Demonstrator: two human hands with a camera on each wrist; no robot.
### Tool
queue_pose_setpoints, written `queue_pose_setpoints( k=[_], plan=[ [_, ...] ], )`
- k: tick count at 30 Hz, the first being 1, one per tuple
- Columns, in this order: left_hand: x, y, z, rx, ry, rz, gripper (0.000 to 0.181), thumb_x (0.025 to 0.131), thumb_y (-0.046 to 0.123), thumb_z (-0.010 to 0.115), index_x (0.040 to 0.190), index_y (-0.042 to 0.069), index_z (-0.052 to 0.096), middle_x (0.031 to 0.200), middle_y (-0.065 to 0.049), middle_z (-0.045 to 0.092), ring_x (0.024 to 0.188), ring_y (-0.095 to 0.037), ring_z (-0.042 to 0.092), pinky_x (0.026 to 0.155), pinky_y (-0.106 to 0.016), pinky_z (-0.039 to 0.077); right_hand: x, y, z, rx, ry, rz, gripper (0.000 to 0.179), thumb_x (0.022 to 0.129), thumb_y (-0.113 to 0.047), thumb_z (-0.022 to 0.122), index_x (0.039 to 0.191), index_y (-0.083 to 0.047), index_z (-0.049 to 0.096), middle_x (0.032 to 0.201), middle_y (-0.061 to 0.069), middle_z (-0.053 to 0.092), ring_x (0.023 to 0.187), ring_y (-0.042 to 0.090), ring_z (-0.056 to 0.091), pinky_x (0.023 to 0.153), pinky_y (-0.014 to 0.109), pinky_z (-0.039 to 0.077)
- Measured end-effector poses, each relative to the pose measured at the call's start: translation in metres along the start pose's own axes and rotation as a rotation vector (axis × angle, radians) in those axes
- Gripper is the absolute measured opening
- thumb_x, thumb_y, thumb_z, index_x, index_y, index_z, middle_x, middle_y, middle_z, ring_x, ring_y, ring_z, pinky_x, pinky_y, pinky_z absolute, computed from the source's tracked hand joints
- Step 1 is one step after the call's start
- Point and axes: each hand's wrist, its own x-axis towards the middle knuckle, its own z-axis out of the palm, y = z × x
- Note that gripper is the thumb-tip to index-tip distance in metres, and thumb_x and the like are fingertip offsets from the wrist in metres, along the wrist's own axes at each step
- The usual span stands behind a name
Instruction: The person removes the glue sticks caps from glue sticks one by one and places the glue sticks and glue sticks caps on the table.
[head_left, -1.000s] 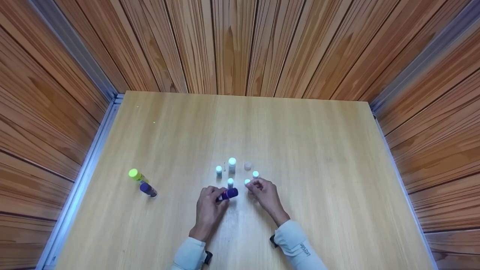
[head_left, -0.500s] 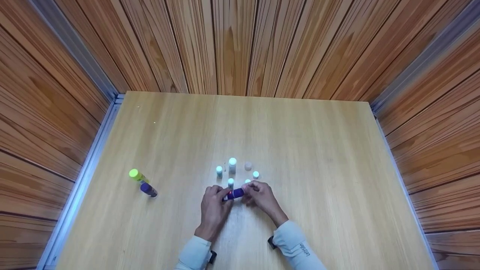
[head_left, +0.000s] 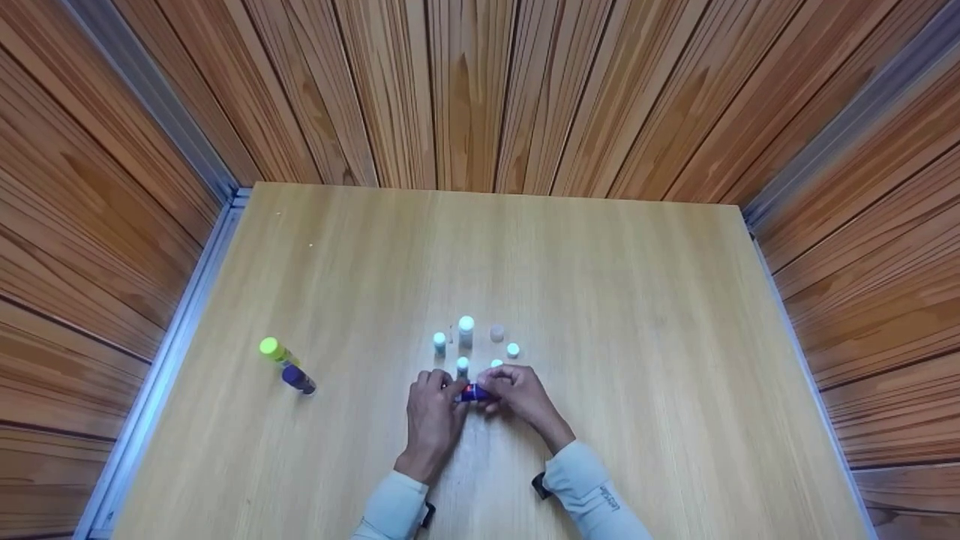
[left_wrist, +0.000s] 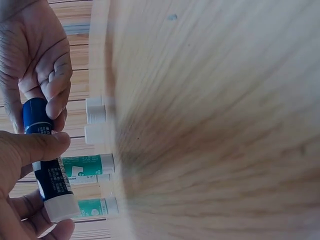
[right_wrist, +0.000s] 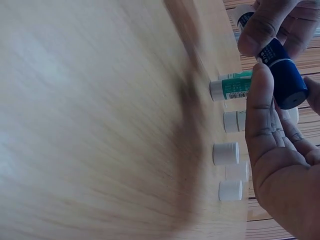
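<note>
Fingers of left hand (head_left: 433,416) grip blue tube (left_wrist: 51,175) by its body | right hand (head_left: 529,397) holds its capped end | tube sideways above tabletop (head_left: 615,315) | green-labelled tubes (left_wrist: 86,165), white caps (right_wrist: 226,153) stand just beyond

Could read no word for certain. Made out small pale characters along the navy tube (left_wrist: 54,175) (seemingly Chinese, but too fine to decipher). Found a barcode (right_wrist: 238,95) and tiny print on the green-and-white tube (right_wrist: 230,87) beside the navy tube in the right wrist view. Saw dark lettering (head_left: 609,498) on the right sleeve (head_left: 589,480), below and to the right of the navy tube in the head view, too blurred to spell out.
</note>
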Motion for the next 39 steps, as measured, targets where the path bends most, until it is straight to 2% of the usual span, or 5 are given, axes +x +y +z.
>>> queue_pose_setpoints(
  k=[7,17,28,35,39],
  plan=[
    [-0.001,0.000,0.001,0.035,-0.005,0.021,0.020,0.077,0.015,0.081,0.097,0.014,0.078,0.087,-0.002,0.058,0.081,-0.019,0.047,0.070,-0.032,0.041,0.003,0.008,-0.001,-0.016,-0.022,0.020,0.029,0.088,-0.002,0.067,0.107,0.019,0.061,0.088,0.020,0.070,0.079,0.031,0.069,0.078,0.053,0.054],
    [-0.003,-0.002,0.002,0.037,0.038,0.055,0.018,0.076,0.012,0.080,0.094,0.013,0.079,0.085,-0.002,0.058,0.079,-0.019,0.048,0.067,-0.033,0.041,0.009,0.028,-0.004,-0.029,-0.035,0.033,0.029,0.089,-0.010,0.069,0.108,0.011,0.066,0.088,0.021,0.070,0.075,0.024,0.070,0.072,0.038,0.058],
    [-0.002,-0.003,-0.002,0.024,-0.006,0.030,0.021,0.075,0.014,0.082,0.096,0.014,0.078,0.085,0.000,0.060,0.080,-0.018,0.050,0.073,-0.035,0.041,0.006,0.023,0.000,-0.038,-0.040,-0.006,0.024,0.089,-0.003,0.067,0.108,0.012,0.065,0.093,0.020,0.070,0.088,0.040,0.067,0.079,0.045,0.055],
    [-0.003,-0.013,-0.012,0.041,-0.074,-0.015,0.024,0.077,0.017,0.082,0.100,0.014,0.077,0.088,0.000,0.062,0.082,-0.018,0.052,0.073,-0.034,0.042,-0.011,-0.008,0.002,-0.344,0.023,-0.111,0.024,0.083,-0.002,0.072,0.106,0.006,0.069,0.105,0.018,0.069,0.097,0.029,0.065,0.080,0.026,0.052],
    [-0.003,-0.020,-0.017,-0.012,-0.063,-0.088,0.028,0.076,0.016,0.083,0.103,0.012,0.076,0.089,-0.001,0.062,0.081,-0.018,0.050,0.071,-0.032,0.041,-0.014,-0.013,-0.005,-0.355,0.047,-0.120,0.025,0.083,-0.001,0.072,0.107,0.003,0.069,0.106,0.018,0.068,0.094,0.027,0.063,0.075,0.025,0.051]
  ],
)
